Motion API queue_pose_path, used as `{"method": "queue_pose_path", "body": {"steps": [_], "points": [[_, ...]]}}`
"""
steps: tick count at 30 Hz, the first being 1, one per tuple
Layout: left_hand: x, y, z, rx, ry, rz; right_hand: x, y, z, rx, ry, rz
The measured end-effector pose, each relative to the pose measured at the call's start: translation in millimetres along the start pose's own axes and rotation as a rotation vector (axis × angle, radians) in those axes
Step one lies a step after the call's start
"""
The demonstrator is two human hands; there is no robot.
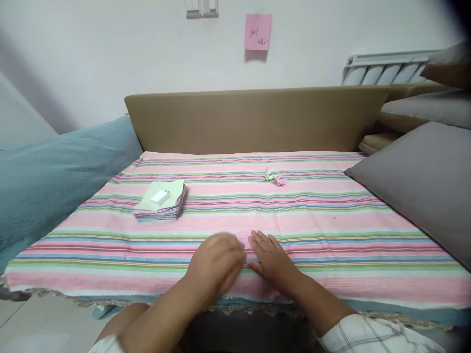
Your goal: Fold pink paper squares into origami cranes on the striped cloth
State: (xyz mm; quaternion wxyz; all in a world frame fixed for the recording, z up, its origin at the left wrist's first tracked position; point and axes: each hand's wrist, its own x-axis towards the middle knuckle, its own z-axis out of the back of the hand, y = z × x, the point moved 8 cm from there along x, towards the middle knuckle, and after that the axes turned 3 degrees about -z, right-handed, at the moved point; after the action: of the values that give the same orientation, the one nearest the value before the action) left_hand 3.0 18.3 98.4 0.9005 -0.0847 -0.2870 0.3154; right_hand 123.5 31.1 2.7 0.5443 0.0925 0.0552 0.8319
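Note:
A small piece of pink paper (243, 239) lies on the striped cloth (228, 220), partly hidden by my hands. My right hand (270, 257) rests flat at its right side, fingers stretched out and pointing away from me. Just left of the paper is my left hand (217, 260), smeared by motion, with its fingers curled downward. Whether those fingers pinch anything does not show. Farther back sit a folded pale green paper crane (269, 174) and a pink paper crane (280, 180), side by side.
A stack of coloured paper squares (162, 208) stands at the left, with a white charger plug (160, 197) on top. Grey cushions (415, 181) border the right, a blue-covered armrest (62, 171) the left. Behind is a brown backrest (257, 120); a pink note (258, 32) hangs on the wall.

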Motion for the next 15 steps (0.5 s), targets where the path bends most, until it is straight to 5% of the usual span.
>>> {"method": "queue_pose_path", "body": {"steps": [7,15], "points": [[19.1,46.1,-53.1,-0.014,0.1,-0.009,3.0,-3.0,12.7,0.004,-0.188,-0.012],[16.3,49.9,-57.8,-0.029,0.127,0.022,9.7,-8.2,22.0,0.223,-0.205,-0.014]]}}
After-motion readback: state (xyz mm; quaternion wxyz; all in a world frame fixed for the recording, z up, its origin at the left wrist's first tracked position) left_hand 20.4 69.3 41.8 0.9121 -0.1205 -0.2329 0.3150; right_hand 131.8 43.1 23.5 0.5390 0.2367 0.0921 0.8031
